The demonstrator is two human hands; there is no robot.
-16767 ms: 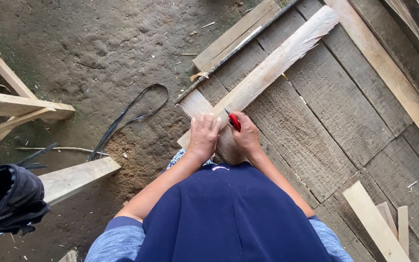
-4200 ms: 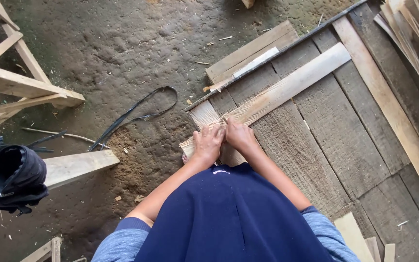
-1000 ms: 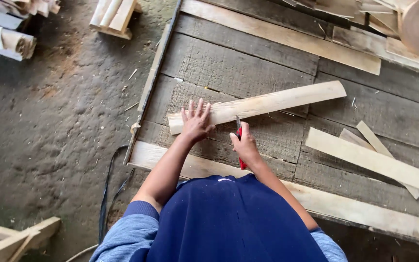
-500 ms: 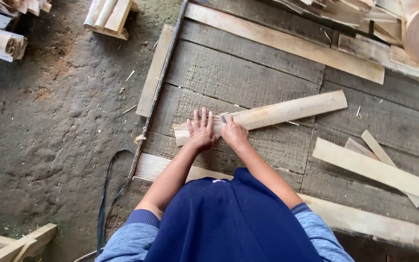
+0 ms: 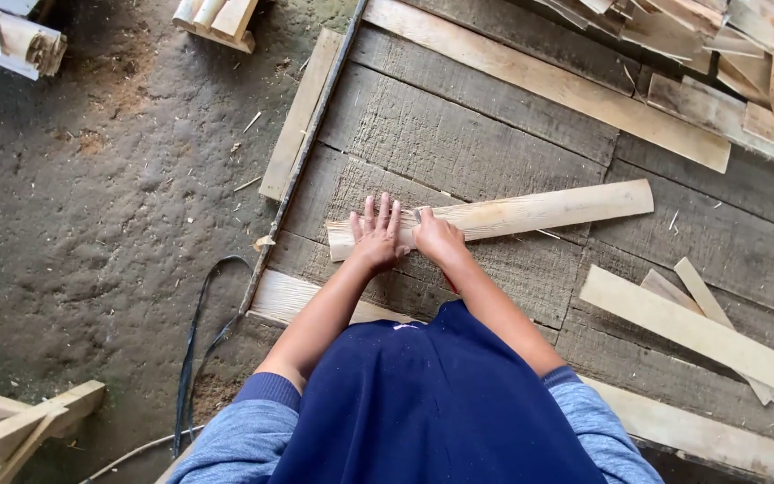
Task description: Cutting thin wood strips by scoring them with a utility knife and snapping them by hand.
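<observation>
A pale wooden plank [image 5: 539, 211] lies across a platform of grey weathered boards [image 5: 459, 134], tilted slightly up to the right. My left hand [image 5: 376, 235] presses flat on its left end with the fingers spread. Right beside it, my right hand [image 5: 438, 238] rests on the plank with the fingers curled closed. A small grey tip pokes out of it at the top. The red-handled tool seen in it earlier is otherwise hidden by the hand. My blue-sleeved arms and dark blue front fill the bottom of the view.
More pale planks lie at the right [image 5: 700, 332] and along the back [image 5: 548, 81]. A thin dark rod [image 5: 306, 152] runs down the platform's left edge. On the dirt floor are a black strap [image 5: 194, 332], stacked offcuts [image 5: 217, 18] and a wooden frame [image 5: 20, 430].
My right hand has moved up from below the plank onto it, next to my left hand. The red handle no longer shows. The plank has shifted slightly.
</observation>
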